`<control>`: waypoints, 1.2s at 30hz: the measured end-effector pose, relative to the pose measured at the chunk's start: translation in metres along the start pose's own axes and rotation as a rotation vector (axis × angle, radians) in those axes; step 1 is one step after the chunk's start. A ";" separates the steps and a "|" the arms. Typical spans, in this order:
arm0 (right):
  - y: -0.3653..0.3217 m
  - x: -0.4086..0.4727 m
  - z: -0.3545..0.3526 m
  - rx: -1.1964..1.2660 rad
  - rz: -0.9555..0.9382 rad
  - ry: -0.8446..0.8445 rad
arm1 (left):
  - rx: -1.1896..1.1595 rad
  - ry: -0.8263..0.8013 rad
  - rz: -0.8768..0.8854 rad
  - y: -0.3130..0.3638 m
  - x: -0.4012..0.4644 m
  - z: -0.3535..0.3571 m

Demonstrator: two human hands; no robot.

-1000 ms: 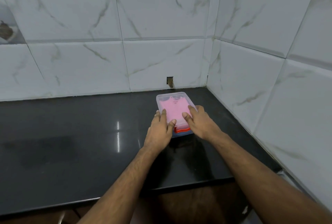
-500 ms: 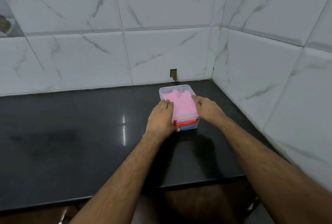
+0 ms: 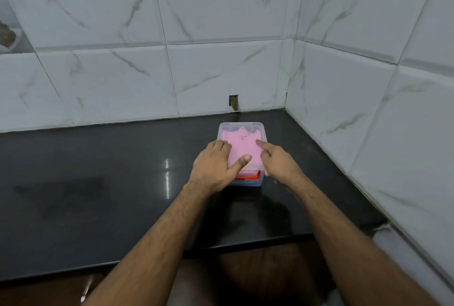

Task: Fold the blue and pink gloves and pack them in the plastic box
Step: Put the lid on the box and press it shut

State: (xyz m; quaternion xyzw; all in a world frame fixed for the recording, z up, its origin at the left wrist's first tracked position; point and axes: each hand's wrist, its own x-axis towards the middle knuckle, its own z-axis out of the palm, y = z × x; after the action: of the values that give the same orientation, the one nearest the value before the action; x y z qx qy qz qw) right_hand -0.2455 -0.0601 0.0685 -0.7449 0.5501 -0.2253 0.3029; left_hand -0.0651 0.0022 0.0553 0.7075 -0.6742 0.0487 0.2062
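Note:
The clear plastic box (image 3: 242,126) stands on the black counter near the right corner, its lid on. A folded pink glove (image 3: 243,145) shows through the lid, and blue (image 3: 247,182) shows at the box's near bottom edge. An orange-red latch (image 3: 248,176) sits at the near end. My left hand (image 3: 216,165) rests on the box's left side, its thumb pressing on the lid. My right hand (image 3: 277,162) lies on the right side with the index finger stretched over the lid.
The black counter (image 3: 98,183) runs left from the box, and its front edge is close below my forearms. White marble-patterned tiles form the back wall and right wall. A small hole in the tile (image 3: 234,102) sits just behind the box.
Both hands shifted from gripping the box's sides to lying on top of the lid. The left thumb now presses on the lid's near part. The box stayed in place.

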 end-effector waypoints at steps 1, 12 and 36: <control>0.000 -0.010 0.002 0.020 -0.001 -0.004 | 0.005 0.016 0.003 0.000 -0.003 -0.002; 0.010 -0.091 0.000 0.185 -0.032 -0.149 | 0.063 -0.208 0.077 0.007 0.012 -0.016; 0.014 -0.091 -0.008 0.155 0.057 -0.157 | -0.073 -0.256 -0.233 -0.002 0.053 0.002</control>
State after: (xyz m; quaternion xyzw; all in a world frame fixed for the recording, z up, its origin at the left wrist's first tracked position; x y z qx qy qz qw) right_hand -0.2872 0.0219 0.0638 -0.7186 0.5266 -0.1995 0.4081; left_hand -0.0590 -0.0478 0.0717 0.7731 -0.6099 -0.0905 0.1487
